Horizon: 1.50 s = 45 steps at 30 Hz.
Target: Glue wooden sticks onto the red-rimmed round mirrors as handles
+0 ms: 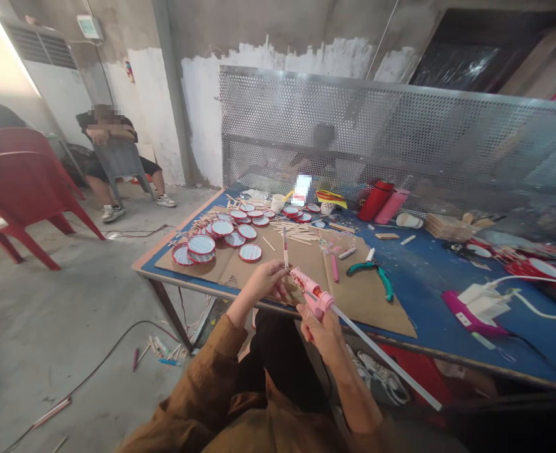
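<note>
My right hand [323, 330] is wrapped round the grip of a pink hot glue gun [313, 290]. From the back of the gun a long whitish glue stick [386, 358] slants down to the right. Closed fingers of my left hand [267, 280] pinch a thin flat stick [286, 248] that stands upright, its lower end by the gun's nozzle. Whether nozzle and stick touch, I cannot tell. Both hands are at the near edge of a cardboard sheet [301, 277]. Beyond them lie loose wooden sticks [299, 234] and several red-rimmed round pieces [250, 253], some stacked.
Teal-handled pliers [376, 274] and a pink stick [335, 268] lie on the cardboard. At the right is a purple power strip [471, 318] with white plugs. Red [376, 200] and pink bottles [392, 206] stand before a perforated metal screen [376, 119]. A person [112, 145] sits far left.
</note>
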Each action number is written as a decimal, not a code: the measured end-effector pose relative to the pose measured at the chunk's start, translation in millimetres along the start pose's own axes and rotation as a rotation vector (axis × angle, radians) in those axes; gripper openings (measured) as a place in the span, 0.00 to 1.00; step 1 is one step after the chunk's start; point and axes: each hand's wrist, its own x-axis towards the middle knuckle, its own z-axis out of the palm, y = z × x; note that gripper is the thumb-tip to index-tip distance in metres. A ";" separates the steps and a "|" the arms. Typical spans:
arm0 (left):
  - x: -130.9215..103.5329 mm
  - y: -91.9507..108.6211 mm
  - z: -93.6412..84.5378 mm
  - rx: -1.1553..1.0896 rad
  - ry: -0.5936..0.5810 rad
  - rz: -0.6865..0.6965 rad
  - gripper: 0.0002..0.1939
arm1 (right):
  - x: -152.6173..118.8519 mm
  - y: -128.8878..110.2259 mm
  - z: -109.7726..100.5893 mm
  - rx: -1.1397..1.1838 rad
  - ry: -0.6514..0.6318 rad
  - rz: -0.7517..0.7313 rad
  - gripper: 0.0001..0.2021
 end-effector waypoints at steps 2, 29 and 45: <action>0.0 0.3 0.2 -0.012 0.000 -0.003 0.19 | -0.1 -0.1 0.1 0.013 0.001 -0.008 0.21; 3.9 -7.8 -4.3 -0.036 -0.039 0.028 0.16 | 5.9 2.3 0.5 0.038 0.031 -0.013 0.19; 2.2 -3.9 -3.4 -0.004 -0.071 0.035 0.19 | 14.2 -1.2 0.6 0.029 0.037 -0.023 0.19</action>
